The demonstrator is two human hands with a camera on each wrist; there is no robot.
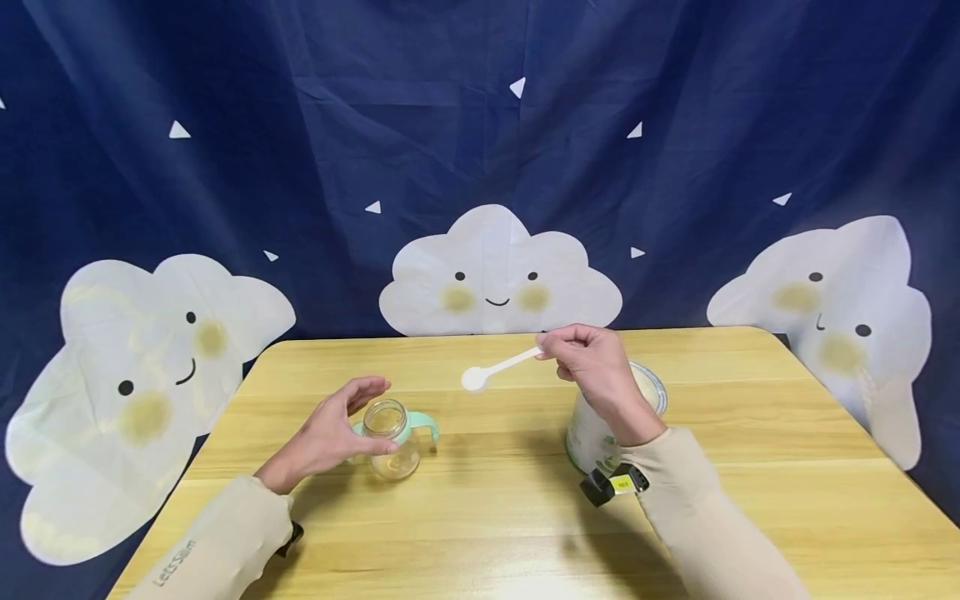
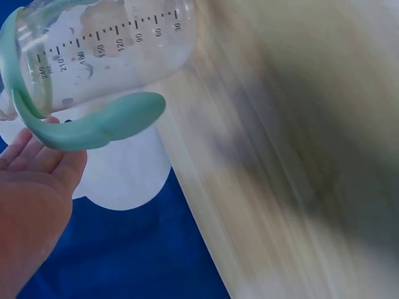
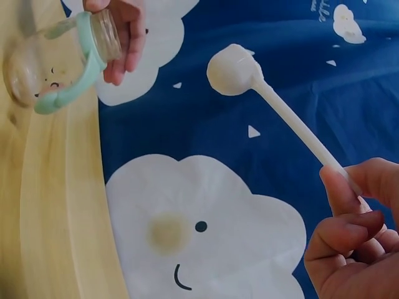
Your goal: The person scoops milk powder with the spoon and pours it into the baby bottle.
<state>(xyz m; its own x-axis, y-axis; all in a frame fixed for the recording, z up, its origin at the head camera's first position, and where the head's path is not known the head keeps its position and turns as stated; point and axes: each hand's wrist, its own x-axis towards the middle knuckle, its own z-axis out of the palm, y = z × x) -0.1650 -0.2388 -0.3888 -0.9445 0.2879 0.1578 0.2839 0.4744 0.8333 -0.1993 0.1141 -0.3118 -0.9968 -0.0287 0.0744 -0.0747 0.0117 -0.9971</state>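
My right hand (image 1: 592, 367) pinches the end of a long-handled white measuring scoop (image 1: 475, 379) between thumb and fingers. The scoop is held up in the air, its bowl towards the left; in the right wrist view white powder fills the bowl (image 3: 232, 70). On the left stands a clear baby bottle (image 1: 396, 462), uncapped, with mint-green handles (image 1: 424, 422) and a printed scale. Around its neck my left hand (image 1: 330, 429) is spread, thumb on the near side and fingers beyond. Those fingers (image 2: 47, 156) look straight beside the green collar in the left wrist view.
A white can (image 1: 588, 433) with a metal rim stands under my right forearm, partly hidden by it. Both stand on a wooden table (image 1: 480, 517). Behind its far edge hangs a dark blue curtain (image 1: 420, 125) with white clouds.
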